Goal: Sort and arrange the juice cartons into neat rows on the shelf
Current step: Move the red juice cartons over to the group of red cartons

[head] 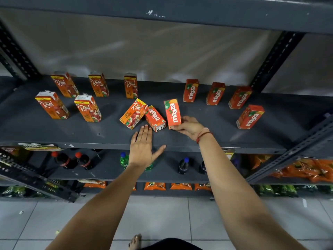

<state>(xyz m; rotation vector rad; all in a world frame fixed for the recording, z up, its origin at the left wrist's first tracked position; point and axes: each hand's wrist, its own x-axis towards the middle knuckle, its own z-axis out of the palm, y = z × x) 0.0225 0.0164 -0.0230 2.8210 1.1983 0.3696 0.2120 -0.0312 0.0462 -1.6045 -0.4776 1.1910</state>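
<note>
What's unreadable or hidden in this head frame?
- Small print on the lying orange Real apple carton: too small.
- Base of the orange Maaza carton: covered by the right hand.
- Dark bottles on the lower shelf: shadowed, labels illegible.
- Left hand: palm side hidden.

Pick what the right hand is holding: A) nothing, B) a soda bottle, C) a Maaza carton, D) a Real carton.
C: the right hand grips the lower end of a Maaza carton on the shelf, while the left hand lies flat and empty.
</note>
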